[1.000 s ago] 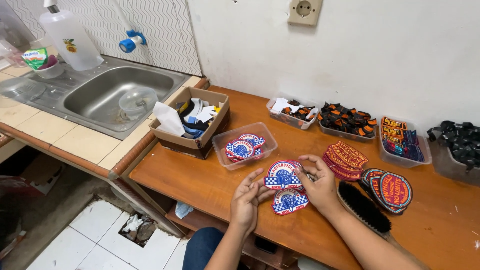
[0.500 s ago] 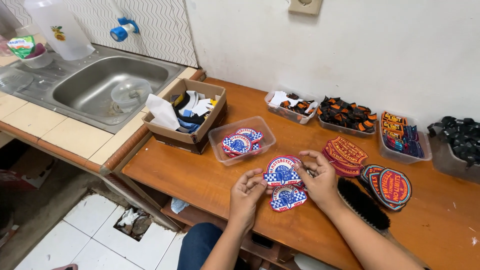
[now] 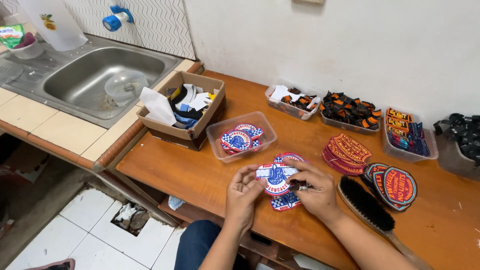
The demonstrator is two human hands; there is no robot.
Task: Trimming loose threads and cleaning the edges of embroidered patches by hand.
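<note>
Round embroidered red, white and blue patch (image 3: pixel 274 176) sits pinched by both hands' fingers, left hand (image 3: pixel 241 195) and right hand (image 3: pixel 316 190), above the wooden desk (image 3: pixel 170 165).

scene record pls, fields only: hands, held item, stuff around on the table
left hand: grips left edge of the held patch
right hand: on the patch's right side, pinching a small dark tool
held patch: red, white and blue embroidered, lifted over the wooden table
under it: more matching patches lying on the table
clear tub: same patches inside
cardboard box: fabric scraps
brush: flat, right of the hands
orange patch stacks: beyond the brush
sink: far left
</note>
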